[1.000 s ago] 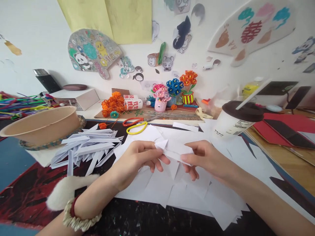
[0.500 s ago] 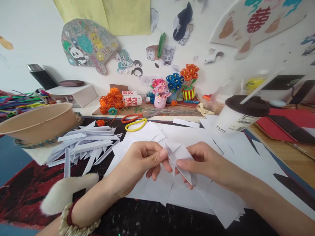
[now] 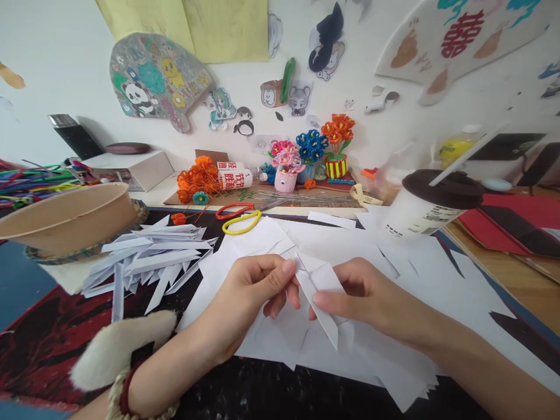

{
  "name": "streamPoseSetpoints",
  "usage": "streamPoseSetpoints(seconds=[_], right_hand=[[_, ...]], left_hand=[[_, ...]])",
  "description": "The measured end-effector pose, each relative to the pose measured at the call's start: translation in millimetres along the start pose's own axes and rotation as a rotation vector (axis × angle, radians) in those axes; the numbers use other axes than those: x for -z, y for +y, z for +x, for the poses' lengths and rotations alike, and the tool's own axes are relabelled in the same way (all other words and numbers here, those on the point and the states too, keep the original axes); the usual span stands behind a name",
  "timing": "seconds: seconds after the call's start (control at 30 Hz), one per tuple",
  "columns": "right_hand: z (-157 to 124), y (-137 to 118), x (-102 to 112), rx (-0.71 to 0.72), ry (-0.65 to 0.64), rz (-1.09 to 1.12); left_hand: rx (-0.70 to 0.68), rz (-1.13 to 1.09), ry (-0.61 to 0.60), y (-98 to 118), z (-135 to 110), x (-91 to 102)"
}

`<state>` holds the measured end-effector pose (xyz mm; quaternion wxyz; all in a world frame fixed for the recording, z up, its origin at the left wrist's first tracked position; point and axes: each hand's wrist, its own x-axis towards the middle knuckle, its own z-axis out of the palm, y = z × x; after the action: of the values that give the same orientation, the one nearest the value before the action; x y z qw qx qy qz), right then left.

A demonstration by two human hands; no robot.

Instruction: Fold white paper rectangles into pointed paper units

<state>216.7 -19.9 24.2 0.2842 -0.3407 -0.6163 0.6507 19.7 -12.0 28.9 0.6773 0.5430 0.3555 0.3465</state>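
A small piece of folded white paper (image 3: 318, 281) is held up between both hands over the sheets. My left hand (image 3: 266, 286) pinches its upper left end between thumb and forefinger, the other fingers curled below. My right hand (image 3: 354, 291) grips the lower right side, thumb pressed along the front and fingers behind, partly hidden. The paper shows a long slanting folded strip with a flap at its upper right. Below lie overlapping white paper sheets (image 3: 280, 344), some with jagged edges. To the left is a heap of folded paper strips (image 3: 153, 256).
Behind the sheets lie scissors (image 3: 241, 223) with red and yellow handles. A lidded cup (image 3: 431, 204) with a straw stands at right, a tan bowl (image 3: 70, 216) at left. A furry white object (image 3: 109, 350) lies by my left forearm. Several craft flowers (image 3: 286, 160) line the back.
The folded paper has turned slightly between my hands, and its long strip now lies flatter toward me. My right fingers have drawn back behind it. Both hands keep hold.
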Motion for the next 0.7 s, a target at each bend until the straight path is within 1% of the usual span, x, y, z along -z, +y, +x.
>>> streamPoseSetpoints(seconds=[0.13,0.2,0.23,0.27,0.3,0.33,0.4,0.47,0.5,0.57,0.7], right_hand=[[0.2,-0.2,-2.4,0.019,0.077,-0.041],[-0.1,0.5,-3.0,0.01,0.133,-0.094],[-0.2,1.3,-3.1,0.008,0.163,-0.12],[-0.2,2.3,-3.1,0.009,0.193,-0.146],[-0.1,3.2,-3.1,0.015,0.223,-0.172],[0.0,4.2,-3.2,0.024,0.252,-0.196],[0.4,5.4,-3.5,0.038,0.296,-0.235],[0.9,6.0,-4.2,0.036,0.318,-0.258],[1.0,6.1,-4.6,0.035,0.325,-0.266],[1.3,6.4,-5.6,0.043,0.343,-0.289],[1.1,7.1,-7.7,0.092,0.381,-0.365]], left_hand=[[-0.018,0.123,0.054,1.1,1.2,-1.0],[-0.047,0.234,0.084,1.3,0.8,-1.4],[-0.082,0.313,0.119,1.1,0.3,-1.4],[-0.141,0.41,0.17,0.7,-0.6,-1.3],[-0.228,0.523,0.238,0.0,-1.7,-1.2],[-0.341,0.648,0.314,-0.8,-3.0,-1.0],[-0.613,0.897,0.441,-2.7,-5.6,-0.8],[-0.846,1.087,0.49,-4.7,-7.6,-1.0],[-0.924,1.152,0.488,-5.8,-8.2,-1.1],[-1.007,1.233,0.465,-8.1,-8.4,-1.1],[-1.028,1.313,0.439,-12.5,-7.6,0.7]])
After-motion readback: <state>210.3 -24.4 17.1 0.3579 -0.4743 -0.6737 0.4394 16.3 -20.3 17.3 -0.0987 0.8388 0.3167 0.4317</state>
